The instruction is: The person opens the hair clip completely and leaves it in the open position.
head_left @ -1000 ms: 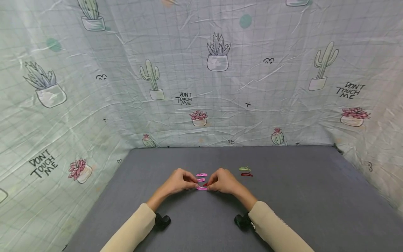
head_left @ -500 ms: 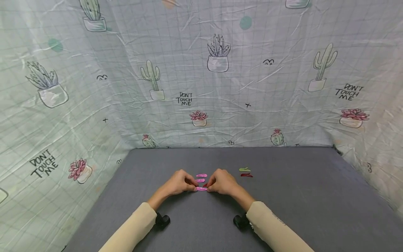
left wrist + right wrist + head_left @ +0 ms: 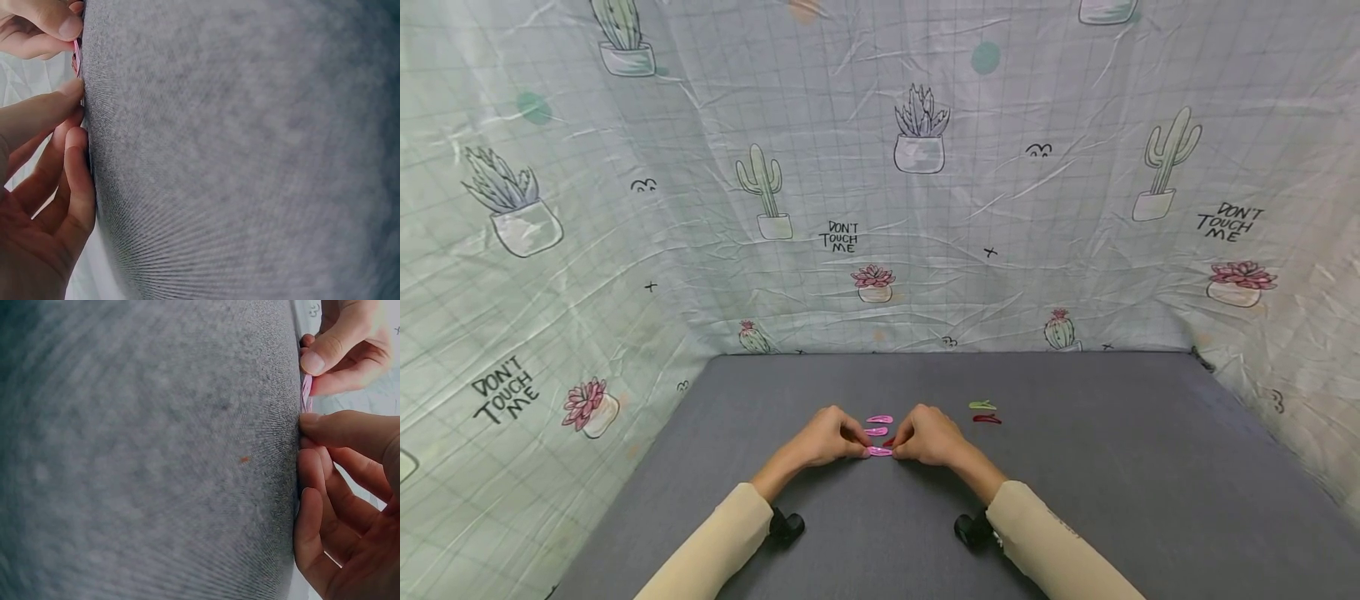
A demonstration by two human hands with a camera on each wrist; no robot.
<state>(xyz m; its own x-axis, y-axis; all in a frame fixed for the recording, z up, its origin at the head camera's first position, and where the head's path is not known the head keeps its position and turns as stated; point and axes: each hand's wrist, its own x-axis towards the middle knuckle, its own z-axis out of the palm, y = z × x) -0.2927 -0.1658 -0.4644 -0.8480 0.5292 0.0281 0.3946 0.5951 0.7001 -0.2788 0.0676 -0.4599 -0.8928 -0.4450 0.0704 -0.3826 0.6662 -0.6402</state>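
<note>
**Near pink clip [image 3: 880, 452] pinched at both ends**

Left hand [image 3: 827, 436] and right hand [image 3: 931, 435]: fingers nearly closed, one clip end each, down at the grey desk [image 3: 880, 533]. Tips covered both ends. Red clip [image 3: 888, 442] just behind was mostly hidden by the right hand. Wrinkled cactus-print sheet [image 3: 1037, 250] stood behind. Only head view clearly showed the green clip [image 3: 982, 405] and dark red clip [image 3: 987, 418]; only right wrist showed an orange speck [image 3: 244, 459].

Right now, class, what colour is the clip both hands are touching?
The clip is pink, best seen in the head view.
</note>
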